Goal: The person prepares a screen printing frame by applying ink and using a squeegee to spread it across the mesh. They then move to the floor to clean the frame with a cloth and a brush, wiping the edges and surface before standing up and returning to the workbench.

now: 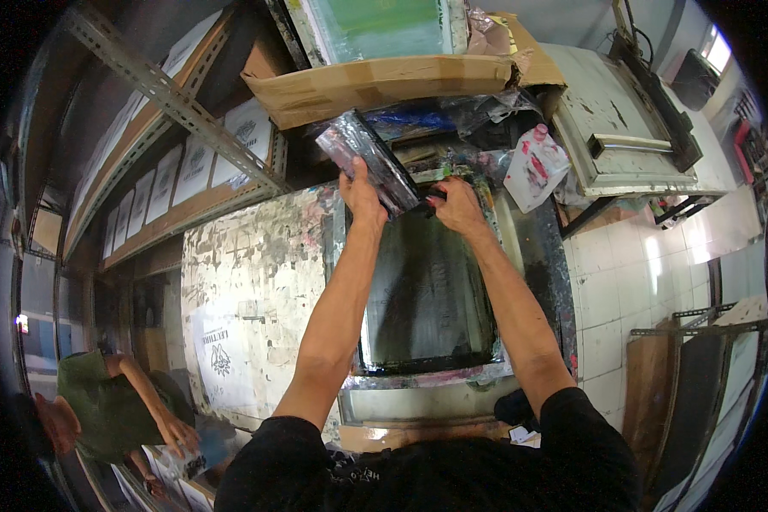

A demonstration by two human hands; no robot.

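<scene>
"What's the room like?"

"A cluttered workshop. Metal-edged shelves (158, 90) stand at ten o'clock, pale tiled floor (602, 299) shows at three, and a paint-spattered bench (294, 230) runs from nine towards the middle."

"Any writing?"

"A white sheet (222, 358) on the bench, at eight o'clock, carries bold dark capitals beside a line-drawn emblem, turned sideways. White printed panels (198, 162) on the shelves bear similar dark marks. The wearer's black shirt (452, 469), at six, has small pale lettering. Faint marks on the dark screen (427, 299) in the middle are too blurred to read."

"And the hands?"

"The left hand (363, 194) is closed around a dark, glossy slab (369, 162), thumb along its face. The slab is tilted at twelve o'clock, over the screen's far end. The right hand (459, 206), at one o'clock, bends its fingers by a small dark piece (435, 198); whether it grips that, I can't tell."

"Nearby?"

"A red-stained white jug (537, 166) at two, cardboard (384, 81) at twelve, and another person (115, 410) at eight."
</scene>
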